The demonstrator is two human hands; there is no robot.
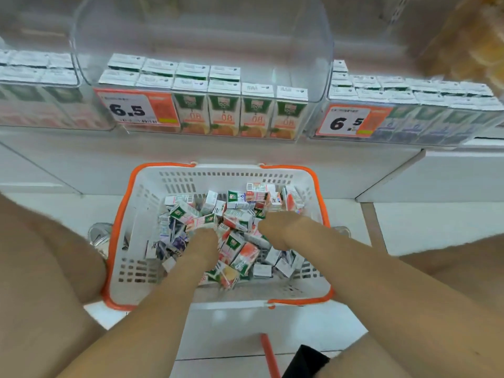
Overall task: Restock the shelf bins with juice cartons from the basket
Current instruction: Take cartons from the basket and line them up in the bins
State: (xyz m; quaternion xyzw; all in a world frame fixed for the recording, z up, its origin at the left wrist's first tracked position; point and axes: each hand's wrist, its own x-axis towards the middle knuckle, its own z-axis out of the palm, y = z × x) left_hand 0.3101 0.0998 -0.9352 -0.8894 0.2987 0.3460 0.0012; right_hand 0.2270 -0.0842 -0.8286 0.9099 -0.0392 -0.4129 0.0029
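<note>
A white basket with an orange rim [122, 214] stands on the floor below the shelf, holding a loose heap of small juice cartons [237, 220]. Both of my hands reach down into that heap. My left hand [204, 242] is at the middle of the pile and my right hand [278, 227] is just to its right; their fingers are buried among the cartons, so any hold is hidden. On the shelf above, the clear middle bin [316, 77] holds upright orange-labelled cartons [224, 113], with open room at its back right.
Clear bins of cartons stand to the left [41, 88] and right [425, 110] of the middle one. Orange price tags [136, 109] reading 6.5 hang on the bin fronts. My knees [41, 255] flank the basket. An orange handle [268, 353] lies on the tiled floor.
</note>
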